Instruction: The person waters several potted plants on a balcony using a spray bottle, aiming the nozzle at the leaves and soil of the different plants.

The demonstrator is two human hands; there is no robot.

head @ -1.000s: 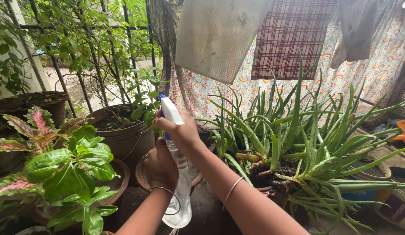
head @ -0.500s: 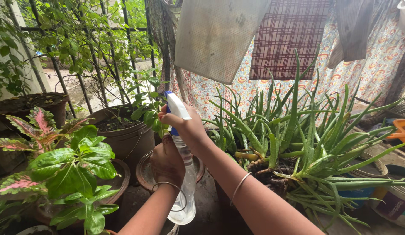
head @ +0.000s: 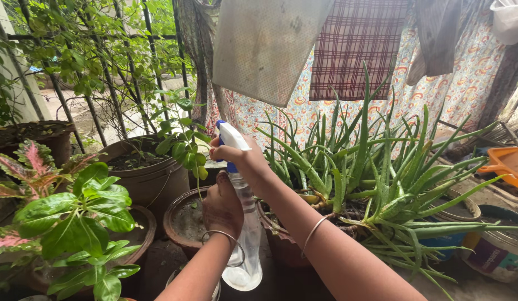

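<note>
A clear spray bottle (head: pixel 248 245) with a white and blue trigger head (head: pixel 230 139) is held upright at the centre of the view. My right hand (head: pixel 245 163) is wrapped round the trigger head, fingers on the trigger. My left hand (head: pixel 221 207) grips the bottle's body lower down, with a thin bangle on that wrist. The nozzle points left, toward a small leafy plant (head: pixel 183 139) in a brown pot (head: pixel 147 175). A small clay pot (head: pixel 183 220) sits just below and behind my left hand.
A large spiky aloe plant (head: pixel 376 173) fills the right. A green and pink leafy plant (head: pixel 69 212) stands at the lower left. Cloths (head: pixel 270 47) hang on a line above. An orange dustpan (head: pixel 507 164) and buckets (head: pixel 495 251) sit at the far right.
Both hands and the bottle have shifted slightly right and lower in the view as the camera moved closer. The grip on the bottle is unchanged.
</note>
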